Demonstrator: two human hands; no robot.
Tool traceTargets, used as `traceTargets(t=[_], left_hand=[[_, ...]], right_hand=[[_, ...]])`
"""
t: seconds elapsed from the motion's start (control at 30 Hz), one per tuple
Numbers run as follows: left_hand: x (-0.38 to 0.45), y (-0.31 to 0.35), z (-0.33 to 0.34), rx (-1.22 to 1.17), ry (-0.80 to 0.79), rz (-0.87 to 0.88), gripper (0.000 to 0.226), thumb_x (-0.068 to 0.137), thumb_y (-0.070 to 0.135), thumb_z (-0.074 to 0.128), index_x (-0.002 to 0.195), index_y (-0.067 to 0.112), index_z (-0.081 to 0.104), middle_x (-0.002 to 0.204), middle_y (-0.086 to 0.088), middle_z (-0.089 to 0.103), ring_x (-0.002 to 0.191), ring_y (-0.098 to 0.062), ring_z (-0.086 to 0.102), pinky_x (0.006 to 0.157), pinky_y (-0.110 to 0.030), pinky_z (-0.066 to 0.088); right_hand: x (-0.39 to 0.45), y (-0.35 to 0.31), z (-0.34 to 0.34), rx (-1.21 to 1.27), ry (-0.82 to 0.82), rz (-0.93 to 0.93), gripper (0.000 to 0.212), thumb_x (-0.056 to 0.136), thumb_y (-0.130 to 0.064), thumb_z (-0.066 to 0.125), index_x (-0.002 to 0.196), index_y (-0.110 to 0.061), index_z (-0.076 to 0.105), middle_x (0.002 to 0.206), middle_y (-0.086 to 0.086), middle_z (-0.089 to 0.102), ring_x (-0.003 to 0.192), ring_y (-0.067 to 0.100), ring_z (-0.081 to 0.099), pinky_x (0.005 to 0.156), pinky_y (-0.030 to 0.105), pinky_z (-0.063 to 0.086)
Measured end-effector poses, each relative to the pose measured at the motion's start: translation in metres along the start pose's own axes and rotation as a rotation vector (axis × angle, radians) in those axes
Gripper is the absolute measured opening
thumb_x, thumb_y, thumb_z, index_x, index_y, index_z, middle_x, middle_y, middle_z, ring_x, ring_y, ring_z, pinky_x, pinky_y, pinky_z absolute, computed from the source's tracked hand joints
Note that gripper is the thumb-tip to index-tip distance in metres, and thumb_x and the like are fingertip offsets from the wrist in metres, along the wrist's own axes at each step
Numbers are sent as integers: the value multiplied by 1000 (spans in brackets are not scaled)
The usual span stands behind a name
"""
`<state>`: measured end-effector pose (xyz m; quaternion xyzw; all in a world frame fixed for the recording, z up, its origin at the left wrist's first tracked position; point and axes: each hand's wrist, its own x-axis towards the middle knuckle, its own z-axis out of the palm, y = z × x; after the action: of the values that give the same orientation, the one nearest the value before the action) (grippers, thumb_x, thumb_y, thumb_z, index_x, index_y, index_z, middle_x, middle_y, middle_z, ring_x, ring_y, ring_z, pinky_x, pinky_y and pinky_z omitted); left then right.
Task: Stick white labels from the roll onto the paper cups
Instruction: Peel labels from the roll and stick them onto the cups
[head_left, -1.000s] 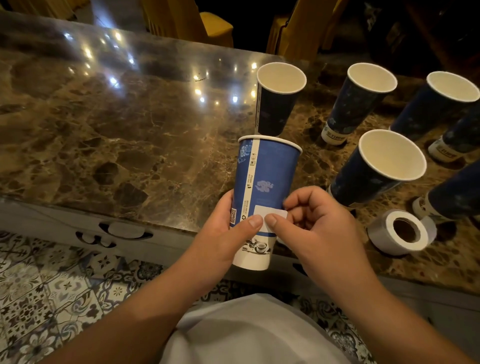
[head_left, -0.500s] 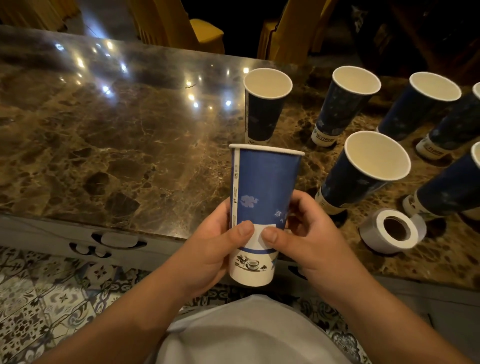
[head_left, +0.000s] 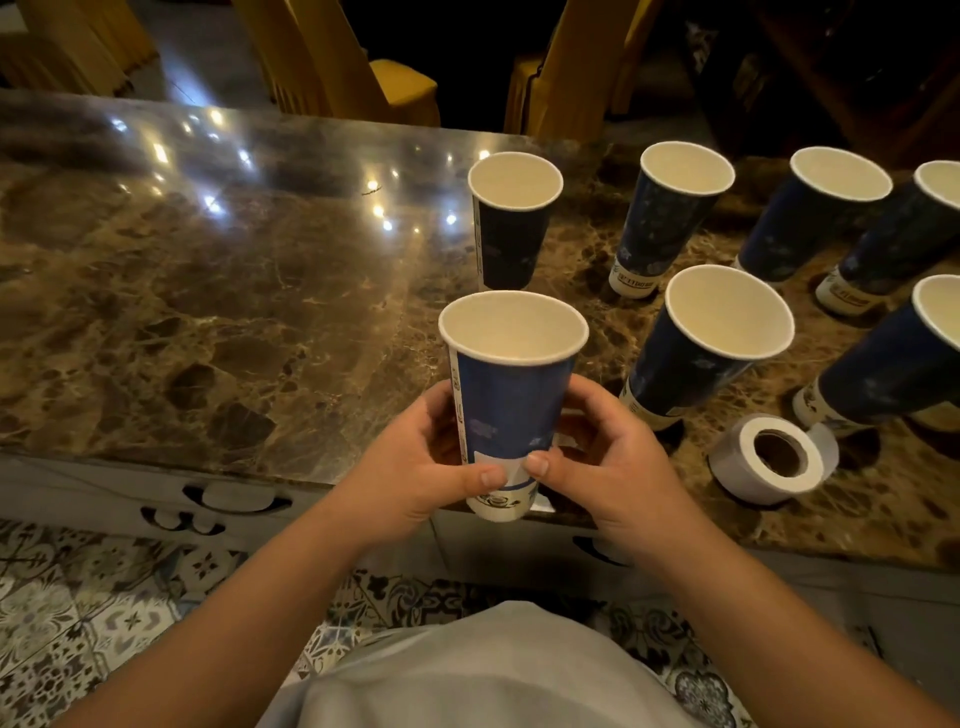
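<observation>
I hold a blue paper cup (head_left: 511, 395) upright over the table's near edge, its open mouth facing me. My left hand (head_left: 415, 467) wraps its left side and my right hand (head_left: 608, 462) its right side. Both thumbs press on a white label (head_left: 501, 464) low on the cup's front. The roll of white labels (head_left: 769, 460) lies on the table to the right of my right hand. Several more blue cups stand behind and to the right, the nearest one (head_left: 701, 343) just beyond my right hand.
The brown marble table (head_left: 208, 312) stretches far to the left with a glossy top. Yellow chairs (head_left: 363, 67) stand behind it. Patterned floor tiles (head_left: 78, 623) show below the table's near edge.
The cup has tipped so its mouth now faces me. My right fingers, which held the label by its edge, now have it pressed flat under both thumbs.
</observation>
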<state>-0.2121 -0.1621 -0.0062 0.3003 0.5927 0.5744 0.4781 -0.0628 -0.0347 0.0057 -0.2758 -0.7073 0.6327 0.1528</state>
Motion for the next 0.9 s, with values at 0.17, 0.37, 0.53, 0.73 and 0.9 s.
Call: traceTargets(t=[0.17, 0.37, 0.53, 0.73, 0.9], left_hand=[[10, 3, -4, 148, 73, 55, 67, 66, 2, 82, 124, 21, 52, 109, 4, 72, 103, -6, 68, 80, -19, 54], [29, -5, -10, 294, 354, 160, 70, 67, -5, 81, 112, 39, 49, 106, 23, 61, 92, 20, 59, 74, -1, 45], [34, -12, -15, 318, 397, 177, 63, 68, -8, 78, 101, 37, 51, 100, 17, 63, 85, 19, 61, 68, -2, 45], [35, -19, -24, 377, 372, 174, 63, 72, -5, 76, 117, 31, 51, 106, 19, 64, 94, 13, 62, 75, -6, 48], [38, -24, -35, 371, 371, 146, 70, 75, -1, 75, 132, 28, 47, 114, 20, 63, 106, 4, 62, 86, -15, 50]], right_hand=[[6, 11, -1, -160, 43, -55, 67, 80, -23, 75, 133, -45, 40, 136, -12, 54, 121, 2, 54, 100, 36, 51], [12, 26, 7, -320, 105, 4, 75, 82, -34, 73, 144, -42, 30, 146, -13, 43, 129, 5, 45, 106, 35, 45], [28, 34, 13, -375, 35, -8, 68, 86, -31, 69, 144, -40, 34, 144, -13, 47, 126, 1, 46, 103, 23, 42], [43, 38, 27, -280, 17, -26, 65, 87, -22, 69, 143, -36, 39, 138, -11, 53, 121, -1, 52, 98, 17, 46], [51, 42, 33, -257, -71, -15, 73, 87, -21, 69, 148, -36, 30, 148, -9, 43, 133, 3, 43, 108, 26, 40]])
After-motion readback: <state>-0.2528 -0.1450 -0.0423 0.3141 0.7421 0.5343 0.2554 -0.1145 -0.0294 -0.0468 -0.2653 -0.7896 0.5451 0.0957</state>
